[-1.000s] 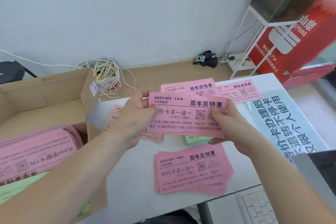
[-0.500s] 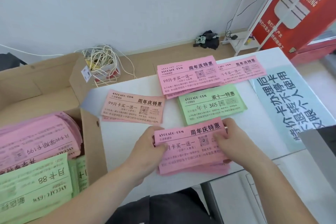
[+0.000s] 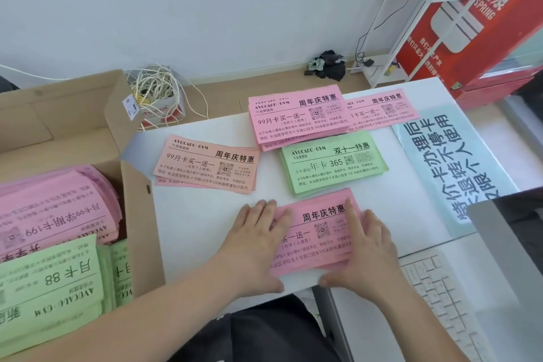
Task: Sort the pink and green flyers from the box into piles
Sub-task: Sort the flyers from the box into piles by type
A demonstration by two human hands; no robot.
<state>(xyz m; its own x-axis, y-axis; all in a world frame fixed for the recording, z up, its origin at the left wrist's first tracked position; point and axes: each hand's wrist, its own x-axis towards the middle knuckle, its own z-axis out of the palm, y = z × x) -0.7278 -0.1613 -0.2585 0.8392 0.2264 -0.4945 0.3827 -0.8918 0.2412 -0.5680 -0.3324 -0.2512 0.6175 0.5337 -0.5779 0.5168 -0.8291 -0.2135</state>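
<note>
both hands (image 3: 314, 244) flat on near pink pile (image 3: 318, 232); green pile (image 3: 333, 163) just behind; box (image 3: 141, 214) left.

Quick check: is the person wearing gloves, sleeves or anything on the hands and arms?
No. The left hand and right hand are bare, with no gloves, rings or watch visible. Both forearms show no sleeve up to the frame edge.
</note>
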